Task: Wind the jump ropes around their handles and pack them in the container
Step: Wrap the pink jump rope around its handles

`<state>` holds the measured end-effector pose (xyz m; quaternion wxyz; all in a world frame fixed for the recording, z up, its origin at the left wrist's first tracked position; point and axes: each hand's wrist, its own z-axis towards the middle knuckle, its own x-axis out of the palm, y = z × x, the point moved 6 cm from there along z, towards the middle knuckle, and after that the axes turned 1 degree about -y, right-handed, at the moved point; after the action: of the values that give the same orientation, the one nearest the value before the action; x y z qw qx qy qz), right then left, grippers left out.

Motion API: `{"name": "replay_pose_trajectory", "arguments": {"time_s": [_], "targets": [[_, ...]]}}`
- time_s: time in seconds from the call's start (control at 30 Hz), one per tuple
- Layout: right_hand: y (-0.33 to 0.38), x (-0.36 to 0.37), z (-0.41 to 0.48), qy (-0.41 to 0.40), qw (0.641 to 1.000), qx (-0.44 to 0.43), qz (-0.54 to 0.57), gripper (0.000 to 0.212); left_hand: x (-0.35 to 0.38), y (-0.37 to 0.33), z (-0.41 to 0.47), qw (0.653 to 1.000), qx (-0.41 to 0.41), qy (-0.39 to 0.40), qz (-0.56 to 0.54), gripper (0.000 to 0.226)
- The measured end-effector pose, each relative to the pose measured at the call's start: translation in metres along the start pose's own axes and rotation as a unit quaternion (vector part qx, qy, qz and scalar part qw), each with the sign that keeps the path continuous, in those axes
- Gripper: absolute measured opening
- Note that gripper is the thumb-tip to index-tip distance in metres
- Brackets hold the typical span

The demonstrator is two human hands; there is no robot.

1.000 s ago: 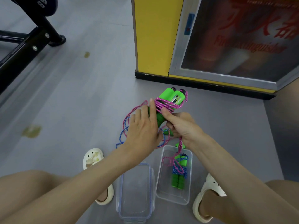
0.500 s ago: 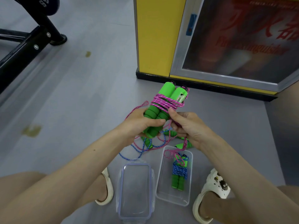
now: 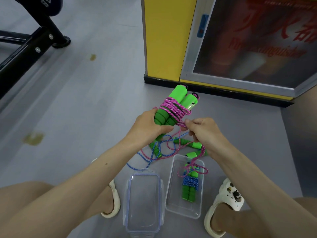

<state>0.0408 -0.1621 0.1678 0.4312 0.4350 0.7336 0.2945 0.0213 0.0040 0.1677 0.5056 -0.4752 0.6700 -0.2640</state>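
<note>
holding a pair of green jump rope handles (image 3: 176, 93) side by side in the air, beyond the far end of the clear container (image 3: 173, 200), the left hand (image 3: 147, 126) has its grip clamped around their lower foam ends. several turns of pink rope (image 3: 171, 107) are wound around the middle of the two handles. the right hand (image 3: 204, 131), just beside the handles and above the container's far end, has its grip pinched together on the pink rope where it leaves the coils. from that hand the rope's slack hangs down and loops into the container.

inside the container lies a second pair of green handles bound with blue rope (image 3: 189, 184), resting lengthwise along its right side. a clear lid (image 3: 143, 198) lies flat on the grey floor (image 3: 77, 109), touching or nearly touching the container's left side. between the container's far end and the hands, more loose green handles (image 3: 192, 144) and a tangle of loose blue rope (image 3: 137, 169) lie on the floor. white clogs (image 3: 226, 200) flank the container and lid on both sides. well beyond the container stands a yellow cabinet (image 3: 164, 40) with a glass door.
</note>
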Motion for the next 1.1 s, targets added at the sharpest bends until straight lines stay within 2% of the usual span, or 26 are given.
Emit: {"name": "replay_pose_trajectory", "arguments": {"time_s": [0.07, 0.17, 0.27, 0.4, 0.5, 0.63, 0.77, 0.9, 1.03, 1.1], "targets": [[-0.001, 0.004, -0.001, 0.02, 1.0, 0.004, 0.008, 0.033, -0.004, -0.003, -0.001, 0.993, 0.031, -0.038, 0.104, 0.033], [-0.001, 0.013, -0.004, 0.07, 0.998, -0.011, -0.004, 0.037, -0.009, -0.006, -0.006, 0.966, 0.054, -0.1, 0.233, 0.039], [0.001, 0.017, -0.006, 0.09, 0.995, -0.028, -0.017, 0.036, -0.009, -0.007, -0.009, 0.95, 0.066, -0.128, 0.277, 0.045], [0.003, 0.022, -0.003, 0.091, 0.994, -0.055, -0.025, 0.019, -0.004, -0.014, -0.016, 0.92, 0.11, -0.156, 0.344, 0.046], [0.002, 0.025, -0.002, 0.092, 0.994, -0.054, -0.018, 0.023, 0.002, -0.016, -0.019, 0.89, 0.135, -0.166, 0.402, 0.042], [0.003, 0.028, -0.005, 0.097, 0.994, -0.041, 0.032, 0.023, 0.003, -0.018, -0.021, 0.862, 0.135, -0.178, 0.455, 0.045], [0.003, 0.032, -0.008, 0.139, 0.989, -0.052, 0.029, 0.015, 0.005, -0.021, -0.026, 0.843, 0.142, -0.184, 0.485, 0.047], [0.002, 0.038, -0.011, 0.181, 0.978, -0.024, 0.1, 0.018, 0.006, -0.023, -0.028, 0.836, 0.137, -0.189, 0.497, 0.048], [0.005, 0.043, -0.016, 0.213, 0.966, -0.007, 0.145, 0.025, 0.007, -0.025, -0.029, 0.801, 0.158, -0.214, 0.537, 0.06], [0.006, 0.045, -0.016, 0.223, 0.962, -0.008, 0.155, 0.025, 0.007, -0.024, -0.029, 0.798, 0.166, -0.216, 0.538, 0.065]]}}
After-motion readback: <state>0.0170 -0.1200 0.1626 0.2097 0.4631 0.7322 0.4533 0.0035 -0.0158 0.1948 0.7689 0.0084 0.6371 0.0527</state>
